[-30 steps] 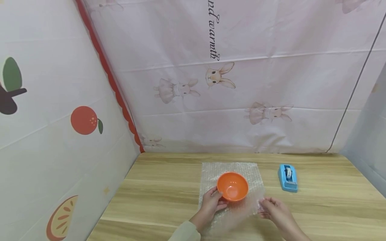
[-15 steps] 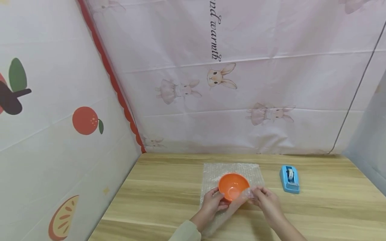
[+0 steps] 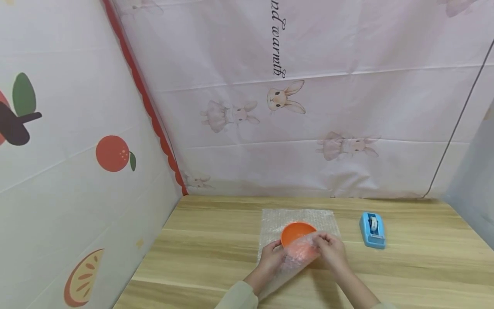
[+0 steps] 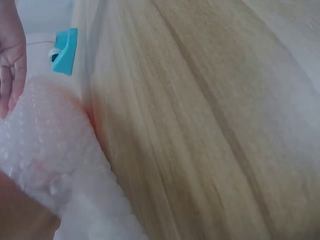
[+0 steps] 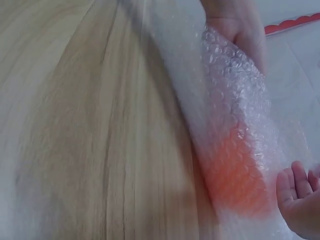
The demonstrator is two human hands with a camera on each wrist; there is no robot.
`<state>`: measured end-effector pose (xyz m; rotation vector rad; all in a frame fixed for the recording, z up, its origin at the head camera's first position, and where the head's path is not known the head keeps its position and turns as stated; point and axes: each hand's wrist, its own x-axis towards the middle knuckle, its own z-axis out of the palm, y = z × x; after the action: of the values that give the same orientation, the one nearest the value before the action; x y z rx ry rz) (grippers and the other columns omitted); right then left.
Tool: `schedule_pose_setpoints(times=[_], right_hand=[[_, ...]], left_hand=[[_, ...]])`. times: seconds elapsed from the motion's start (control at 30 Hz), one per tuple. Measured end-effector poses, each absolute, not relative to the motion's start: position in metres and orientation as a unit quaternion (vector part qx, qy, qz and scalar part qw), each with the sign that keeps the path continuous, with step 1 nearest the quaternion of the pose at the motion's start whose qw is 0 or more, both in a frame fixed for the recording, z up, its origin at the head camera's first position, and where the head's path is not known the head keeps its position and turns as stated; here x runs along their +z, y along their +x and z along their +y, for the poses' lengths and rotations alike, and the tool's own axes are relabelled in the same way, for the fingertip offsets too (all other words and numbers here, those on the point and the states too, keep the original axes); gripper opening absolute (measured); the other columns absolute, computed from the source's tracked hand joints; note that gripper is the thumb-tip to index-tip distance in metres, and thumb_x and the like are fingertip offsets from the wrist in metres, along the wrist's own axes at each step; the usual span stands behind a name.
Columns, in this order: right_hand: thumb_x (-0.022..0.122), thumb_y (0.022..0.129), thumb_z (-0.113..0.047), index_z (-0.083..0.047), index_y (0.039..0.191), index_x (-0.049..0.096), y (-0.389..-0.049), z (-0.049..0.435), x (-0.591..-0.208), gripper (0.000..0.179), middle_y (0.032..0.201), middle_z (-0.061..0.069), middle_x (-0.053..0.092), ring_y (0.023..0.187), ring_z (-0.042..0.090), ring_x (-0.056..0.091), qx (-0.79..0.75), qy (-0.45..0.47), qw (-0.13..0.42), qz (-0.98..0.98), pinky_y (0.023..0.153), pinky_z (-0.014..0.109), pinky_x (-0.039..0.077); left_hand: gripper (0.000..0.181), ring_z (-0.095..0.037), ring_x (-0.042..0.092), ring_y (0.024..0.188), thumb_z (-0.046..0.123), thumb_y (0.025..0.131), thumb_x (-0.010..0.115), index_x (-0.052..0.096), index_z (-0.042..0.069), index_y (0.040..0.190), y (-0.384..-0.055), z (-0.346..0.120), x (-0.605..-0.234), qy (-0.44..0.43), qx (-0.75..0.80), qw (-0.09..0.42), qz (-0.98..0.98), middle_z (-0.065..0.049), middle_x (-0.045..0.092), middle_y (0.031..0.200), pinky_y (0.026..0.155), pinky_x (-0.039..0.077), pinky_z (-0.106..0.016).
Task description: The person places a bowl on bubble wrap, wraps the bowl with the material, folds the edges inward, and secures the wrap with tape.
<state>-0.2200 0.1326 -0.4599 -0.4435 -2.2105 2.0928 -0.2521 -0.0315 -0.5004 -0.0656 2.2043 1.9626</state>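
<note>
An orange bowl (image 3: 295, 231) sits upright on a sheet of bubble wrap (image 3: 275, 218) on the table. My left hand (image 3: 270, 260) grips the bowl's left side, thumb at the rim; its fingertips are partly covered by the wrap. My right hand (image 3: 332, 250) pinches the near corner of the sheet and holds it over the front of the bowl. Orange shows through the raised bubble wrap (image 5: 237, 165) in the right wrist view. That view also has the curled fingers of my right hand (image 5: 302, 197) at the sheet's edge. The bowl's near side is hidden beneath the flap.
A blue tape dispenser (image 3: 372, 230) with a roll in it stands to the right of the wrap. The wooden table (image 3: 200, 249) meets a rabbit-print cloth (image 3: 247, 167) at the back and a fruit-print cloth (image 3: 77, 206) on the left.
My right hand has drawn the bubble wrap's near corner up, inward and away from me, so the flap now covers the front of the bowl. My left hand stays at the bowl.
</note>
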Motion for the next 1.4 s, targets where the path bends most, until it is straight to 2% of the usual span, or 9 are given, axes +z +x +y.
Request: schedule_pose_setpoints(times=[0.13, 0.23, 0.33, 0.47, 0.7, 0.87, 1.0, 1.3, 1.4], right_hand=[[0.052, 0.089, -0.005, 0.011, 0.100, 0.058, -0.227, 0.127, -0.465, 0.021, 0.071, -0.006, 0.059, 0.066, 0.001, 0.052, 0.655, -0.120, 0.054, -0.744, 0.060, 0.017, 0.048], [0.051, 0.088, -0.003, 0.013, 0.102, 0.059, -0.232, 0.123, -0.468, 0.023, 0.075, 0.001, 0.065, 0.068, 0.001, 0.056, 0.656, -0.114, 0.061, -0.744, 0.062, 0.016, 0.049], [0.048, 0.089, -0.001, 0.014, 0.105, 0.060, -0.235, 0.120, -0.470, 0.025, 0.086, 0.015, 0.069, 0.075, 0.007, 0.062, 0.642, -0.095, 0.064, -0.758, 0.066, 0.015, 0.050], [0.048, 0.084, 0.008, 0.010, 0.099, 0.065, -0.232, 0.118, -0.478, 0.023, 0.094, 0.020, 0.069, 0.088, 0.021, 0.064, 0.562, -0.025, 0.090, -0.822, 0.072, 0.018, 0.051], [0.069, 0.065, 0.009, -0.001, 0.081, 0.068, -0.227, 0.118, -0.495, 0.019, 0.091, 0.012, 0.068, 0.092, 0.028, 0.062, 0.322, 0.147, 0.244, -0.903, 0.081, 0.043, 0.052], [0.075, 0.061, 0.000, -0.004, 0.071, 0.067, -0.228, 0.124, -0.501, 0.013, 0.084, 0.010, 0.068, 0.087, 0.028, 0.061, 0.212, 0.188, 0.348, -0.894, 0.078, 0.044, 0.049], [0.070, 0.070, -0.006, -0.004, 0.074, 0.070, -0.228, 0.132, -0.503, 0.004, 0.082, 0.008, 0.069, 0.086, 0.024, 0.062, 0.190, 0.228, 0.323, -0.899, 0.084, 0.045, 0.047], [0.054, 0.078, -0.001, 0.000, 0.091, 0.070, -0.220, 0.137, -0.499, 0.021, 0.100, 0.014, 0.069, 0.104, 0.032, 0.059, 0.201, 0.238, 0.218, -0.925, 0.099, 0.052, 0.032], [0.055, 0.079, -0.002, 0.001, 0.094, 0.070, -0.219, 0.138, -0.499, 0.021, 0.103, 0.015, 0.068, 0.107, 0.033, 0.058, 0.201, 0.235, 0.202, -0.929, 0.100, 0.053, 0.031]], left_hand=[[0.048, -0.015, 0.055, 0.087, 0.001, 0.082, 0.056, 0.046, -0.013, 0.126, -0.253, -0.033, -0.501, -0.023, 0.667, 0.092, 0.739, -0.025, 0.054, 0.119, 0.075, 0.052, -0.026], [0.049, -0.015, 0.056, 0.086, 0.003, 0.082, 0.057, 0.045, -0.014, 0.126, -0.252, -0.034, -0.501, -0.017, 0.677, 0.092, 0.730, -0.024, 0.055, 0.117, 0.075, 0.052, -0.026], [0.048, -0.011, 0.054, 0.077, 0.003, 0.081, 0.057, 0.046, -0.013, 0.125, -0.252, -0.034, -0.501, -0.015, 0.679, 0.092, 0.729, -0.015, 0.060, 0.100, 0.068, 0.050, -0.022], [0.046, -0.007, 0.049, 0.064, 0.000, 0.079, 0.056, 0.049, -0.012, 0.124, -0.251, -0.033, -0.501, -0.016, 0.679, 0.092, 0.728, -0.001, 0.055, 0.074, 0.058, 0.045, -0.018], [0.044, -0.006, 0.047, 0.062, 0.001, 0.079, 0.057, 0.052, -0.012, 0.121, -0.250, -0.033, -0.502, -0.018, 0.678, 0.081, 0.730, 0.002, 0.052, 0.071, 0.058, 0.043, -0.017], [0.046, -0.006, 0.049, 0.063, 0.000, 0.078, 0.057, 0.052, -0.012, 0.121, -0.250, -0.033, -0.502, -0.023, 0.688, 0.083, 0.720, -0.002, 0.056, 0.077, 0.059, 0.045, -0.017], [0.045, -0.008, 0.051, 0.068, 0.001, 0.077, 0.059, 0.053, -0.012, 0.120, -0.251, -0.034, -0.504, -0.022, 0.682, 0.084, 0.726, -0.006, 0.060, 0.085, 0.062, 0.046, -0.018], [0.039, -0.011, 0.056, 0.080, 0.005, 0.079, 0.061, 0.057, -0.011, 0.114, -0.255, -0.039, -0.507, -0.026, 0.674, 0.078, 0.734, -0.017, 0.063, 0.103, 0.069, 0.049, -0.021], [0.040, -0.009, 0.055, 0.075, 0.008, 0.082, 0.058, 0.054, -0.012, 0.117, -0.254, -0.047, -0.510, -0.032, 0.684, 0.101, 0.722, -0.010, 0.065, 0.091, 0.063, 0.048, -0.018]])
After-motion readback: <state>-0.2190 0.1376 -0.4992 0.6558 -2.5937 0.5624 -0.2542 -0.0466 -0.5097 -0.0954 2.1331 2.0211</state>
